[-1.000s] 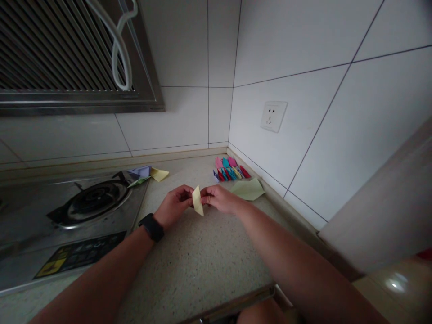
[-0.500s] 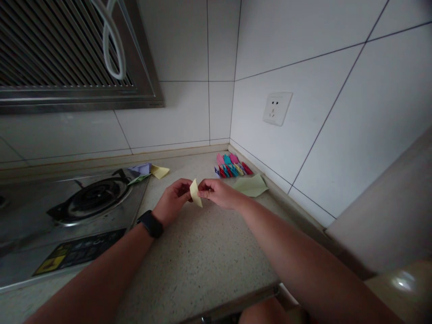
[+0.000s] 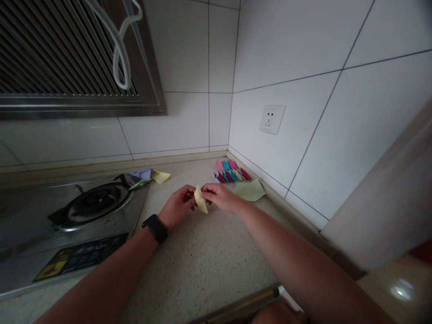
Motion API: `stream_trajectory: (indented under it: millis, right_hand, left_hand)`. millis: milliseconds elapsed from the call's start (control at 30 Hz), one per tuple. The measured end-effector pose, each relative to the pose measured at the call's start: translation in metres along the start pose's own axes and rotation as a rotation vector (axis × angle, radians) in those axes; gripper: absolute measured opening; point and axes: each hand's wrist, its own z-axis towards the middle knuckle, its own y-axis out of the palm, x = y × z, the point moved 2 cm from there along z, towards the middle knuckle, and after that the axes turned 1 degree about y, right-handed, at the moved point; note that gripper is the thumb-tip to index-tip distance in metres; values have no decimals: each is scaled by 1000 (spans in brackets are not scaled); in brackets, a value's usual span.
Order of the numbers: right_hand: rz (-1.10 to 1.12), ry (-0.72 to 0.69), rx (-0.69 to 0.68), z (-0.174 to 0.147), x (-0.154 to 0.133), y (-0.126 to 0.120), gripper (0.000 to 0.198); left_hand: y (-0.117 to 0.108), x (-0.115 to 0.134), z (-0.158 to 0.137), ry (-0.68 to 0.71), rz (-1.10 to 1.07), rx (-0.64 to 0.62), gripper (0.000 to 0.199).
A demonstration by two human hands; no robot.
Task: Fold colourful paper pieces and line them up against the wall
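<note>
A small folded piece of pale yellow paper (image 3: 201, 200) is held upright above the counter, between my two hands. My left hand (image 3: 177, 204) pinches its left side, with a black watch on that wrist. From the other side my right hand (image 3: 219, 196) grips the paper between thumb and fingers. Some fingertips are hidden behind the sheet. Just behind my right hand lies a pale green sheet of paper (image 3: 251, 190). Beyond it, several small folded paper pieces (image 3: 232, 174) in pink, teal, red and other colours stand in rows near the corner.
To the left is a gas stove (image 3: 97, 202) with a black burner. Purple, green and yellow papers (image 3: 160, 176) lie across its back right edge. Above hangs a range hood (image 3: 67, 58) with a white hose (image 3: 122, 58). A socket (image 3: 272, 119) is on the right tiled wall.
My view has tilted a little, so the scene sits slightly lower. Both hands keep their pinch on the yellow paper, which leans a bit more.
</note>
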Motion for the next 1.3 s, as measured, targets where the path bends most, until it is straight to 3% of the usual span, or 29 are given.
stream_trajectory:
  millis: [200, 333, 600, 800, 1067, 1300]
  right_hand:
    - [76, 17, -50, 1, 1, 2, 31]
    - [-14, 9, 59, 3, 2, -4, 26]
    - [-240, -15, 72, 6, 7, -6, 18]
    - [-277, -19, 82, 8, 10, -5, 17]
    - [-266, -17, 24, 6, 12, -7, 19]
    - [-265, 23, -31, 6, 15, -7, 16]
  left_hand:
    - [2, 2, 1, -10, -26, -48, 15]
    - [-1, 1, 4, -10, -37, 38, 18]
    - [-7, -6, 7, -29, -80, 171, 19]
    - [-2, -6, 4, -108, -67, 40, 24]
    - [-4, -3, 0, -197, -34, -19, 27]
    - [-4, -4, 0, -157, 70, -29, 26]
